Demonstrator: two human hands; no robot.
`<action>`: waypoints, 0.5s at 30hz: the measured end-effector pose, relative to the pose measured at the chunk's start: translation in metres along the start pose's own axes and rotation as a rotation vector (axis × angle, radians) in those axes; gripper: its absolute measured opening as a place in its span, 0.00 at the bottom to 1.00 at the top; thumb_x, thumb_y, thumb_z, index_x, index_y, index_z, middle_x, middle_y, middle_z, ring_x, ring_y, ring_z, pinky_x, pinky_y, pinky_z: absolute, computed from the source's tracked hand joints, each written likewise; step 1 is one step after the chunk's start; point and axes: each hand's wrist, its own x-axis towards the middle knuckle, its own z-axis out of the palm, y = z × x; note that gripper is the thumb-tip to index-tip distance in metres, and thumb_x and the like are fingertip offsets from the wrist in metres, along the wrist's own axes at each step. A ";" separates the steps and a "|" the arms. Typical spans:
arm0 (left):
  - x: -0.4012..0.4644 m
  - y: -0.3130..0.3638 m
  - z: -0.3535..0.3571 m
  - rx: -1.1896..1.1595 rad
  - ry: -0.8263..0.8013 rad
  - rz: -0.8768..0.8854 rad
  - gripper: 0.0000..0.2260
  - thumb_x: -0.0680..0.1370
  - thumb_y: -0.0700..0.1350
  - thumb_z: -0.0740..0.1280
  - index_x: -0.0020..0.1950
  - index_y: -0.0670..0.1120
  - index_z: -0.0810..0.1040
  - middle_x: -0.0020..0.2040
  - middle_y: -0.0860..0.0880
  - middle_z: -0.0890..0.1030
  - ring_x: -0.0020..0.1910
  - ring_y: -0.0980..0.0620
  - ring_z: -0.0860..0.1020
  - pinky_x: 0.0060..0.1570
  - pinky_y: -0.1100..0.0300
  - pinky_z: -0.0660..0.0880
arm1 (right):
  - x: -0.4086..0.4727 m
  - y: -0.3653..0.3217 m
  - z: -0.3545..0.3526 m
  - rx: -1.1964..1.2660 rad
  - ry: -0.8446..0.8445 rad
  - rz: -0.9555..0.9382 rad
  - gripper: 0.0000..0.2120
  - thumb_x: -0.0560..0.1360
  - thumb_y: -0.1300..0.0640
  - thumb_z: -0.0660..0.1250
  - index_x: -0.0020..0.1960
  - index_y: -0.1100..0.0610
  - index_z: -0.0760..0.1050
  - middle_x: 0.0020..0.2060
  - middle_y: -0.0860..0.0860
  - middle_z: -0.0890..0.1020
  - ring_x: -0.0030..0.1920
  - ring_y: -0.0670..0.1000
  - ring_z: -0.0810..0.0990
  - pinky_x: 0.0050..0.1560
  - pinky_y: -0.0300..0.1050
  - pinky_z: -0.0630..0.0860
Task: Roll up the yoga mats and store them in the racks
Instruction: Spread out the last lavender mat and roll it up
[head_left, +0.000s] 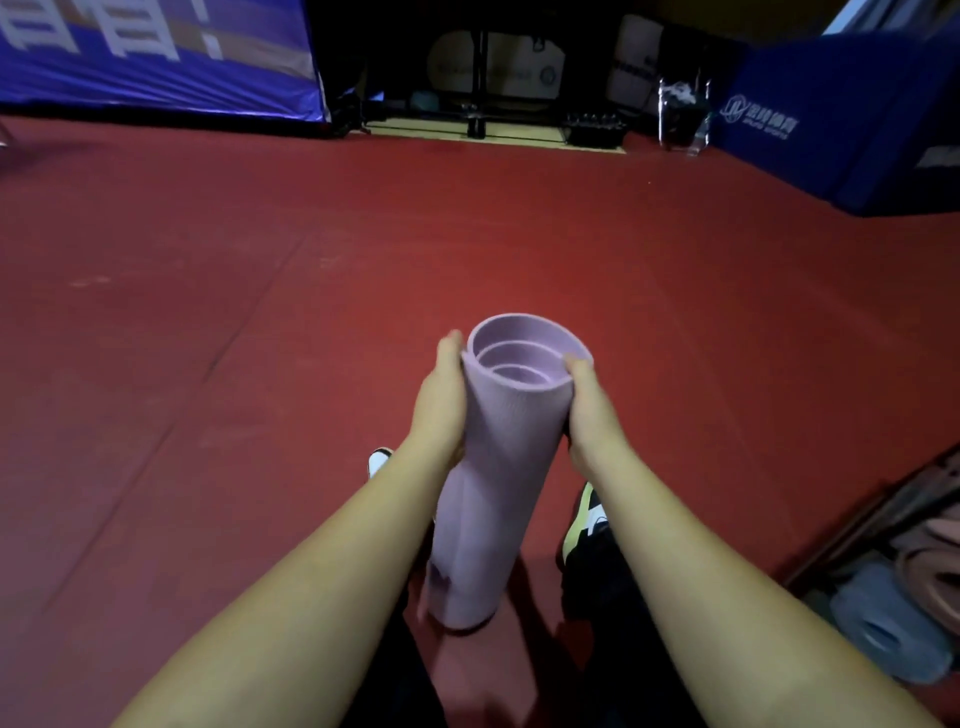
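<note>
Both hands (441, 395) (589, 410) gripping rolled lilac mat (493, 467), upright, open end up

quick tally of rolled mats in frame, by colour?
Lilac: 1, the rolled mat held upright between left hand and right hand.
Grey-blue: 1, grey mat in the rack.
Pinkish-brown: 1 clearly visible, brown mat; any others are cut off.
Total: 3

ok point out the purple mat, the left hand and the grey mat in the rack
purple mat (498, 467), head view, outer wrap mid-roll
left hand (441, 400), head view, back of hand
grey mat (883, 623), head view, rolled end
</note>
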 end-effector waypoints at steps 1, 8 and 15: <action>0.000 -0.007 -0.001 -0.008 -0.009 -0.022 0.25 0.72 0.67 0.60 0.52 0.51 0.86 0.48 0.47 0.86 0.52 0.45 0.83 0.61 0.44 0.76 | -0.001 0.004 0.001 0.002 -0.015 0.017 0.26 0.67 0.39 0.64 0.60 0.51 0.79 0.53 0.51 0.84 0.56 0.53 0.82 0.57 0.49 0.76; 0.012 0.009 0.001 -0.183 -0.126 0.125 0.27 0.74 0.68 0.64 0.59 0.48 0.84 0.54 0.44 0.85 0.55 0.43 0.83 0.61 0.43 0.76 | -0.002 -0.027 0.009 0.045 -0.057 -0.053 0.21 0.66 0.43 0.65 0.56 0.51 0.79 0.50 0.52 0.85 0.51 0.52 0.83 0.49 0.46 0.76; 0.017 -0.039 -0.014 -0.100 -0.035 0.014 0.15 0.73 0.53 0.68 0.54 0.46 0.84 0.51 0.44 0.86 0.53 0.43 0.83 0.61 0.41 0.77 | -0.006 0.030 -0.006 -0.088 -0.115 0.053 0.25 0.64 0.37 0.67 0.59 0.42 0.74 0.57 0.47 0.83 0.59 0.50 0.80 0.66 0.56 0.73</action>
